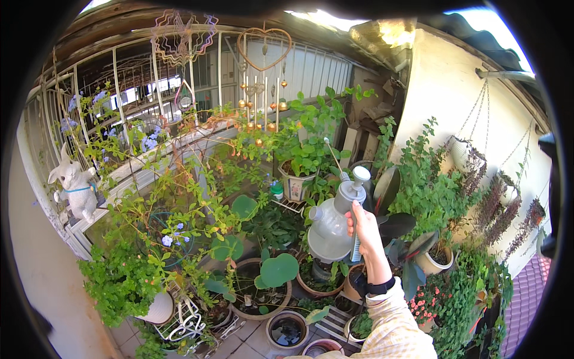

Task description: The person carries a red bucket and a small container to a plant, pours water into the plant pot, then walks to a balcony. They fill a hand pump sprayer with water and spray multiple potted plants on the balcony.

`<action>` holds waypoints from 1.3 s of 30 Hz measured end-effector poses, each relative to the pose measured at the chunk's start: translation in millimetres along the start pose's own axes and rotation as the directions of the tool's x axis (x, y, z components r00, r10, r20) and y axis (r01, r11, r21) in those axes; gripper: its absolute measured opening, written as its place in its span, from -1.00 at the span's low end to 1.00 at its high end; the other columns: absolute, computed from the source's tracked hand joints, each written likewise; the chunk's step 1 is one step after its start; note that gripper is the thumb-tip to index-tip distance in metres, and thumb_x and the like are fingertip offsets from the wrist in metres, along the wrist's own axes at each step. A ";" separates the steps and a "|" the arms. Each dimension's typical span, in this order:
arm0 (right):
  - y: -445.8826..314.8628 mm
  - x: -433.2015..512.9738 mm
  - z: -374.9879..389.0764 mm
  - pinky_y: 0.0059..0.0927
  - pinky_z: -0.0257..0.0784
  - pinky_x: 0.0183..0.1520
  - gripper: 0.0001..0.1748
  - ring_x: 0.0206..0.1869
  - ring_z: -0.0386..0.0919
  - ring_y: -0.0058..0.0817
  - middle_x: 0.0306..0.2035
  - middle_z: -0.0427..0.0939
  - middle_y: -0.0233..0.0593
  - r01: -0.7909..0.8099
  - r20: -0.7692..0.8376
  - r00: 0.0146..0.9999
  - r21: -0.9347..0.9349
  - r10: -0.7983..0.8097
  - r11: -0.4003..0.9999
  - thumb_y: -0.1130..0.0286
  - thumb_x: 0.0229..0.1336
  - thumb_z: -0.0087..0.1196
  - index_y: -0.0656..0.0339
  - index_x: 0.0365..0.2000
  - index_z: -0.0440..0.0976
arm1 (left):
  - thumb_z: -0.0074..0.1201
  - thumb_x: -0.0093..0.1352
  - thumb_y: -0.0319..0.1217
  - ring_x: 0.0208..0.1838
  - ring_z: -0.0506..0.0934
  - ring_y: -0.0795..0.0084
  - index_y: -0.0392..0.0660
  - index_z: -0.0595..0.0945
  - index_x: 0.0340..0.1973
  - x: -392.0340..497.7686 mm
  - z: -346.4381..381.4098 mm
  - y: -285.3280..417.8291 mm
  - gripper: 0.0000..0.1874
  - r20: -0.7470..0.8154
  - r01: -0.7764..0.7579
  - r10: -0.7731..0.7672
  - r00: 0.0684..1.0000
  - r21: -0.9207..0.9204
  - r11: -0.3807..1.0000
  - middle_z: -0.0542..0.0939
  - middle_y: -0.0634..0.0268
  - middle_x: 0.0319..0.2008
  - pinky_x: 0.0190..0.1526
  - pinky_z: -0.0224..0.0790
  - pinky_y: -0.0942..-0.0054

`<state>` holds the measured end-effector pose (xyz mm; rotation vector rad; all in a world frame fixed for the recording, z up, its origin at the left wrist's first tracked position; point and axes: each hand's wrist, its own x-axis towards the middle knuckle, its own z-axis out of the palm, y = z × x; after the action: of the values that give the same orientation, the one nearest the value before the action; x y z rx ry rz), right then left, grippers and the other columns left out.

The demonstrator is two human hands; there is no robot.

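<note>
My right hand is closed around the handle of a pressure sprayer with a translucent tank and a grey pump top. The sprayer hangs upright over potted plants, its thin wand pointing up and away towards a leafy plant in a patterned flowerpot. My left hand is not in view. Before me, left of the sprayer, stand a round-leaved plant in a wide pot and blue-flowered stems. Whether any spray leaves the nozzle cannot be told.
A white railing with a rabbit figurine runs along the left. Wind chimes hang above. At the right, hanging pots line a pale wall. Low down are a water-filled pot, a slatted stand and a white metal stand.
</note>
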<state>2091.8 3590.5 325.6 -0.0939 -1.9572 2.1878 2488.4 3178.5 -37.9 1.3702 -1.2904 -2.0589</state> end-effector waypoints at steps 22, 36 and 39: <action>85.3 -42.6 -27.2 -0.64 0.16 -0.55 -0.55 -0.66 0.22 -0.69 -0.66 0.30 -0.48 -0.259 -0.062 0.963 0.046 0.262 0.965 0.01 0.23 -0.10 0.24 -0.48 0.36 | -0.01 0.29 -0.52 -0.04 0.51 0.12 -0.30 0.29 0.13 5.3 41.4 -25.7 -0.51 0.085 0.153 -0.162 0.983 0.102 0.983 0.49 -0.02 -0.02 -0.06 0.41 0.27; 118.7 -61.2 -27.4 -0.64 0.10 -0.61 -0.53 -0.67 0.22 -0.70 -0.68 0.28 -0.46 -0.224 -0.234 0.946 0.035 0.226 0.974 0.00 0.23 -0.11 0.25 -0.51 0.34 | -0.07 0.29 -0.56 0.01 0.49 0.09 -0.36 0.19 0.16 -4.0 41.1 -26.4 -0.48 0.098 0.199 -0.207 0.973 0.084 0.976 0.47 -0.05 0.00 -0.01 0.41 0.24; 121.0 -59.3 -21.1 -0.65 0.09 -0.62 -0.54 -0.67 0.22 -0.71 -0.70 0.27 -0.47 -0.204 -0.216 0.956 -0.005 0.198 0.979 0.02 0.24 -0.12 0.25 -0.50 0.35 | -0.16 0.31 -0.58 0.04 0.47 0.03 -0.38 0.15 0.17 -17.7 37.2 -18.8 -0.49 0.074 0.181 -0.186 0.980 0.067 0.981 0.44 -0.11 0.01 0.02 0.39 0.18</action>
<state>2140.4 3587.5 198.2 -0.5338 -1.9299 2.1641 2468.1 3219.0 -39.6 1.4976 -1.3120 -2.2347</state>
